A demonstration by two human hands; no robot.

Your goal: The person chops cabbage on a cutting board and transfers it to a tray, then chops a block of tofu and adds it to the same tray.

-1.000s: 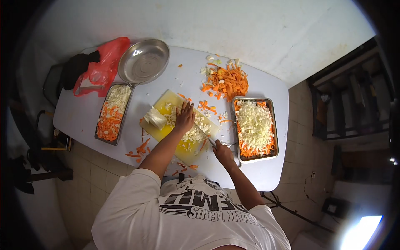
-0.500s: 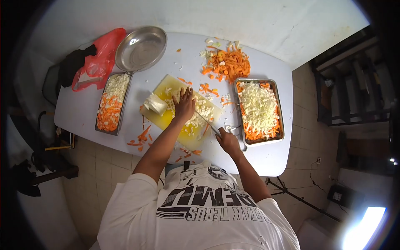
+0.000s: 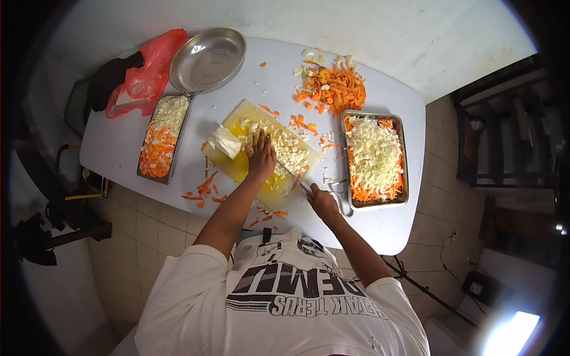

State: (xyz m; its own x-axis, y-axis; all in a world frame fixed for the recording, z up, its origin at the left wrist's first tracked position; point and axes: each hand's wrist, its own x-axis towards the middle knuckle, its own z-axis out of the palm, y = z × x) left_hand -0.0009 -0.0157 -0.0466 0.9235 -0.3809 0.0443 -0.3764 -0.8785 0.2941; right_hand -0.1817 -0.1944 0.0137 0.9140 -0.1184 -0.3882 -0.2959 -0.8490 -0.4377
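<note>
My right hand [image 3: 323, 202] is closed around the handle of a knife [image 3: 306, 188]. Its blade slants over the cutting board [image 3: 245, 111], the tip end reaching beside my left hand. With fingers stretched out and a little apart, my left hand [image 3: 260, 157] lies over chopped cabbage [image 3: 291, 157] near the blade; whether it touches the blade is hidden. To the left of that hand, a larger pale chunk of cabbage [image 3: 224, 141] rests on the board. The board is yellowish and lies at an angle.
A tray of shredded cabbage and carrot [image 3: 374, 157] stands at right, a narrower tray [image 3: 172, 167] at left. Behind are a carrot pile [image 3: 335, 89], a steel bowl [image 3: 208, 59] and a red plastic bag [image 3: 148, 77]. A metal-handled utensil [image 3: 344, 204] and carrot scraps [image 3: 205, 188] lie nearby.
The view has shifted slightly. Relative to the board, my left hand has come a little nearer to my body; my right hand still grips the knife.
</note>
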